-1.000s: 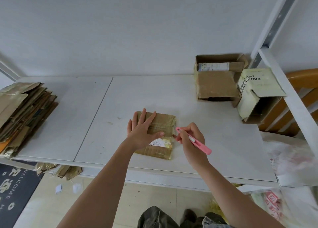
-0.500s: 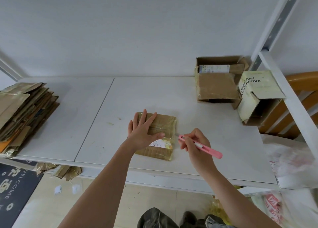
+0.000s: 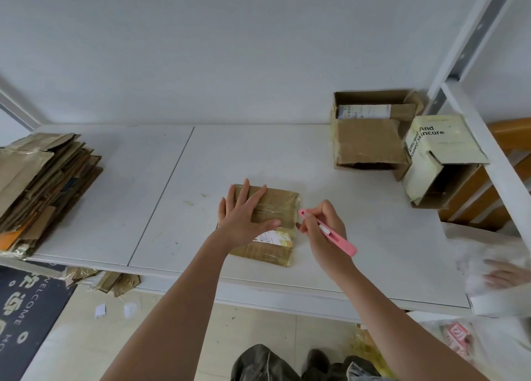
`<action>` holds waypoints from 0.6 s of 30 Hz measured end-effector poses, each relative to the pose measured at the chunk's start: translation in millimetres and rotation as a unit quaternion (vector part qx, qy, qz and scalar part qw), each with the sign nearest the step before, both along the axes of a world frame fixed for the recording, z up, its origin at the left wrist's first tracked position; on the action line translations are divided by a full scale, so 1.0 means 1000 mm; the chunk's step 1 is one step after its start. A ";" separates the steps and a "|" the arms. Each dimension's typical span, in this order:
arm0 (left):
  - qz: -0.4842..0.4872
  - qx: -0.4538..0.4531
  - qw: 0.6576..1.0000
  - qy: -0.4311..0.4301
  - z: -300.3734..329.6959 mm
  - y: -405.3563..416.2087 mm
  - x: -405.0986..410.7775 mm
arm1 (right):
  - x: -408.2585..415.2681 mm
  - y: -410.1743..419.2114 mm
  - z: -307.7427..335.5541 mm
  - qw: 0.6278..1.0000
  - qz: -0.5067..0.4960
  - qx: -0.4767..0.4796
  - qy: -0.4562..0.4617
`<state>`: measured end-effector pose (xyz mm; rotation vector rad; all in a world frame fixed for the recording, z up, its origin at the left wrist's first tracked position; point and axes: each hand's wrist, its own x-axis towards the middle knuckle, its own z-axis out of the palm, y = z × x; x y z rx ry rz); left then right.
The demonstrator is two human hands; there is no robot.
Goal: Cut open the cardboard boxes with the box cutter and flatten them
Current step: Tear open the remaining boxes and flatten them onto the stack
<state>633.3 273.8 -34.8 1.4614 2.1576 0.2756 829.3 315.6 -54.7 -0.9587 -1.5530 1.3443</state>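
Observation:
A small taped cardboard box [image 3: 275, 208] lies flat near the middle of the white table [image 3: 143, 196], with a white label on its near face. My left hand [image 3: 244, 216] presses down on its top with fingers spread straight. My right hand [image 3: 324, 231] grips a pink box cutter [image 3: 330, 234] like a pen. The cutter's tip sits at the box's right edge.
An open brown box [image 3: 370, 139] and a pale skincare box [image 3: 436, 162] on its side stand at the back right. A stack of flattened cardboard [image 3: 40, 185] fills the left end. Another person's hand [image 3: 505, 274] rests on white plastic at the right. Scraps litter the floor.
My right hand drew the cutter back from the box's right edge, then brought its tip to that edge again. My left hand stayed pressed on the box. Another hand appeared at the right.

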 end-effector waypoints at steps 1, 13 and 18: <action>-0.001 0.000 1.000 0.001 0.000 0.000 0.000 | 0.002 -0.003 -0.001 1.000 0.003 0.001 -0.005; 0.035 0.028 0.999 -0.013 0.002 0.002 0.001 | 0.013 0.032 0.018 1.000 -0.021 0.017 0.013; 0.090 0.041 0.995 0.000 0.009 -0.003 0.000 | -0.016 0.045 0.021 1.000 0.026 0.014 -0.005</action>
